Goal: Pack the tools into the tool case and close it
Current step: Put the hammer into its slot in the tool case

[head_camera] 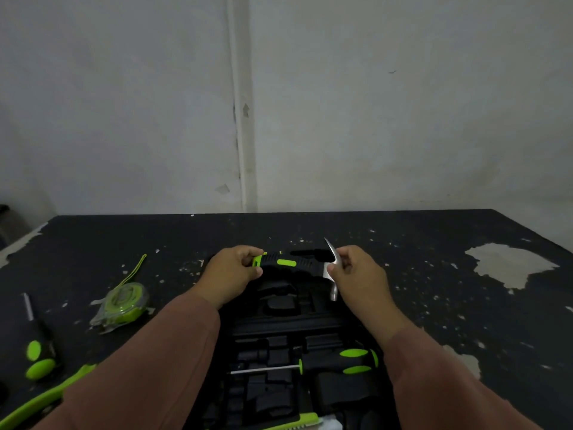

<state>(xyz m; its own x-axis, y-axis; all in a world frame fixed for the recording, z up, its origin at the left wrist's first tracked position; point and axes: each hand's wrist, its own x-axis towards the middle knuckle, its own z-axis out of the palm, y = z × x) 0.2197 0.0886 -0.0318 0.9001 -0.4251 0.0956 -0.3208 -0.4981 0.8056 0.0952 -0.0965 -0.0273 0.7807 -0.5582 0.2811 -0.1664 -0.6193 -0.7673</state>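
A black tool case (pixel 279 324) lies open on the table in front of me. Over its far half I hold a claw hammer (pixel 288 262) sideways. My left hand (pixel 231 273) grips the green and black handle end. My right hand (pixel 356 274) pinches the steel head. A green and black screwdriver (pixel 341 363) lies in a slot in the near half of the case. A green-edged tool (pixel 305 420) shows at the case's near edge.
Left of the case lie a green tape measure (pixel 122 304) in clear wrapping, another screwdriver (pixel 38 349) and a long green-handled tool (pixel 37 401). The black table top (pixel 434 290) is chipped and ends at a white wall.
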